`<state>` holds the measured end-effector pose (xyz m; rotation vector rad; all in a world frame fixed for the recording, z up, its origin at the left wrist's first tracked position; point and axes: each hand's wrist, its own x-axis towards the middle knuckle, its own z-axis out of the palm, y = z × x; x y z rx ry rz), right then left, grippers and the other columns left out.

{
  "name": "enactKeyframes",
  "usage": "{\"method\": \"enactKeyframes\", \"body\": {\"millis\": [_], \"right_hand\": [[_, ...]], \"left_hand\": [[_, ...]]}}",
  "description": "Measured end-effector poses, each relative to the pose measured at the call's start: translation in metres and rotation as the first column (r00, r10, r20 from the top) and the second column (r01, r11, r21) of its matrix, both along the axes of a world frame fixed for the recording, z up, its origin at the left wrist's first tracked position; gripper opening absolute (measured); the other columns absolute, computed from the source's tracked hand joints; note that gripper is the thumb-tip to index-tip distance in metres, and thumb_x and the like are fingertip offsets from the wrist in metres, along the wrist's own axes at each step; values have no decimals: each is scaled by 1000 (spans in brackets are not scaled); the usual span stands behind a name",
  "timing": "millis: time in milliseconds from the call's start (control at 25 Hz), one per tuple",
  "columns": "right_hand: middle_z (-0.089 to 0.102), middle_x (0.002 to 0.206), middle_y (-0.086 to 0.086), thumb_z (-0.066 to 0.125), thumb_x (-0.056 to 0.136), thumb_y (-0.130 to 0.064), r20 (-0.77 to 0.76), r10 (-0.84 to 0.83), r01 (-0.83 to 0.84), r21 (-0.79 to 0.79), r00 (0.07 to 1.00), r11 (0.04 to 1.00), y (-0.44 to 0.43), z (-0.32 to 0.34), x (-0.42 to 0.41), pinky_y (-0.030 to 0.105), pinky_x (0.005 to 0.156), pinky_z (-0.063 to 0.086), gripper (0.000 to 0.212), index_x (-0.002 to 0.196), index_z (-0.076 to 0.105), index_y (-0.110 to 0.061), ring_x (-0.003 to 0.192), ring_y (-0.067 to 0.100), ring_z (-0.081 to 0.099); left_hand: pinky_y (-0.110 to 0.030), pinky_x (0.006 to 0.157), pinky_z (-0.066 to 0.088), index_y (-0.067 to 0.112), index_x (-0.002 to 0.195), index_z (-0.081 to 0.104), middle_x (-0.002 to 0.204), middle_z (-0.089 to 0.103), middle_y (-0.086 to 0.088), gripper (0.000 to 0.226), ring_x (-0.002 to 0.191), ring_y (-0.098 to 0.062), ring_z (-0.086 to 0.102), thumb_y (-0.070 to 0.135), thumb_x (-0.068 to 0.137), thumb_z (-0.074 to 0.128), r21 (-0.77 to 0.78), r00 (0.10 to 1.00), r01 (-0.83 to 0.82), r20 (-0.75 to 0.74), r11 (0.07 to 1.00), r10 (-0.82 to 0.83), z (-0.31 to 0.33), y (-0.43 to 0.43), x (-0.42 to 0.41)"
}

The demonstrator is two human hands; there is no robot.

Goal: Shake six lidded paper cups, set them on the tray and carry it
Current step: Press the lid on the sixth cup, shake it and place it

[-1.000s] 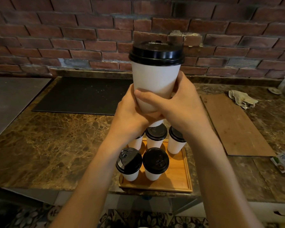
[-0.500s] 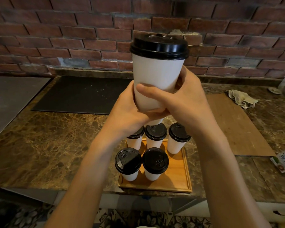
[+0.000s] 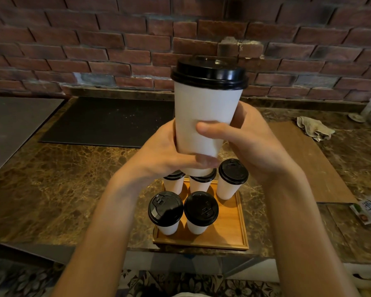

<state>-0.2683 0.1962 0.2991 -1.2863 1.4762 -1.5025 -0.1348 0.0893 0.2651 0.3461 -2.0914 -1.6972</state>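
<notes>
I hold a white paper cup [image 3: 204, 116] with a black lid upright in the air, above the counter. My left hand [image 3: 161, 155] wraps its lower left side and base. My right hand [image 3: 251, 142] grips the right side, its thumb across the front. Below it a wooden tray [image 3: 229, 236] rests at the counter's front edge. Several lidded white cups stand on the tray: two in front [image 3: 166, 211] [image 3: 200, 211], three behind, the rightmost [image 3: 231, 179] fully in view, the other two partly hidden by the held cup and my hands.
A black mat [image 3: 107, 123] lies at the back left of the marble counter [image 3: 51, 189]. A brown board [image 3: 308, 159] lies to the right, with a crumpled cloth [image 3: 313, 129] behind it. A milk carton [image 3: 368, 209] lies at the right edge. Behind the counter runs a brick wall.
The held cup rose a little and has come back down, tilting slightly, with both hands still round it. The cups on the tray have not moved.
</notes>
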Motion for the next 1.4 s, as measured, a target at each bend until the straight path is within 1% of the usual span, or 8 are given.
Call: {"method": "enactKeyframes", "body": {"millis": [200,400,600,800,920,1000,1240,1400], "right_hand": [[65,112,-9,81,68,-39,-111,-125,127,11,986,992,-2,3,5,22,78,57,65,125,54,-25,102,4,64],[59,118,-9,85,69,-37,-145,-278,282,4,950,960,-7,3,13,30,83,59,76,133,46,-24,105,6,60],[55,118,-10,85,66,-43,-171,-406,401,-65,898,914,-13,-6,24,23,82,55,83,135,41,-25,107,5,57],[55,119,-17,84,64,-49,-239,-326,317,-74,915,945,-9,2,17,20,81,55,83,134,43,-30,107,-1,56],[56,120,-15,83,64,-54,-253,-271,260,-77,929,962,-8,7,12,26,83,57,83,133,43,-32,108,0,57],[57,120,-15,81,62,-58,-263,-242,231,-71,934,970,-7,9,9,28,83,58,83,132,43,-34,107,1,58],[65,110,-16,79,63,-43,-173,-4,-7,-66,985,998,-2,6,3,17,82,52,68,123,50,-30,107,1,62],[65,108,-19,83,67,-35,-171,-5,-10,-90,985,996,-3,6,5,15,80,51,63,121,51,-30,105,0,62]], "left_hand": [[-18,77,54,28,117,52,105,66,12,72,101,-5,63,23,55,87,-18,991,-131,-41,991,130,-4,2,-7],[-44,90,54,28,131,44,122,59,8,90,114,-13,58,33,49,83,-13,960,-271,-80,962,269,-9,8,-17],[-39,95,52,18,136,43,126,59,3,92,116,-11,58,40,55,82,-134,945,-326,-46,936,323,-9,11,-19],[-32,90,55,19,133,47,122,62,4,77,112,-10,60,14,66,83,-73,959,-281,-64,957,277,-6,6,-13],[-11,74,53,37,112,52,102,65,22,62,99,5,61,14,64,85,-93,972,-232,-58,968,228,-3,1,-4],[-6,66,49,40,103,51,93,65,31,59,93,10,61,17,61,84,-57,980,-192,-63,980,188,0,1,0],[-16,77,52,27,118,54,107,68,14,66,103,-7,64,21,58,81,-4,998,1,-67,1000,-1,5,0,8],[-19,78,53,30,119,52,109,67,12,70,105,-8,63,26,55,82,14,995,-43,-87,999,44,2,2,7]]}}
